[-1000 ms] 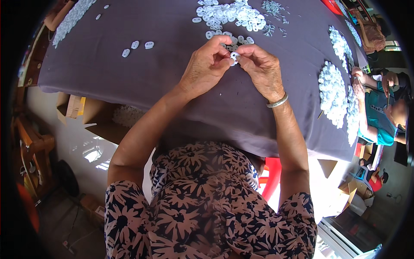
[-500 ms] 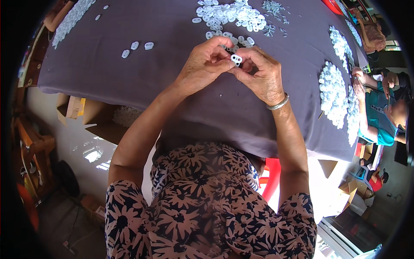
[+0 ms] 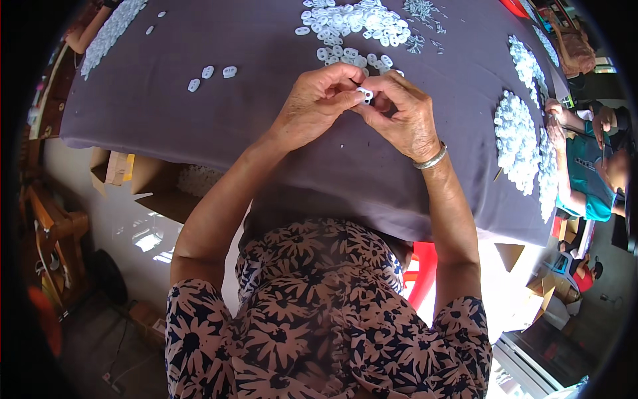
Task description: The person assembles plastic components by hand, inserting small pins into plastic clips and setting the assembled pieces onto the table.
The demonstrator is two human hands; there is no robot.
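Between my two hands, above the dark tablecloth, is a small white plastic piece [image 3: 365, 96] with dark holes in it. My left hand [image 3: 325, 96] pinches it from the left with thumb and fingers. From the other side my right hand [image 3: 399, 106], with a metal bangle at its wrist, grips it too. Fingers cover part of the piece. Just beyond my fingertips lies a loose group of white oval two-holed pieces [image 3: 337, 53]. A larger heap of the same pieces [image 3: 359, 21] sits farther back, with a scatter of small metal pins or screws [image 3: 422, 10] to its right.
Three white pieces [image 3: 208, 71] lie apart on the tablecloth [image 3: 159, 113] at left. More white heaps [image 3: 516, 143] line the right side, where a person in teal [image 3: 588, 179] works. An opened cardboard box [image 3: 156, 186] stands below the table's left edge.
The white piece is tilted slightly differently between my fingers. Both hands stay in nearly the same place, and the whole view has shifted a little.
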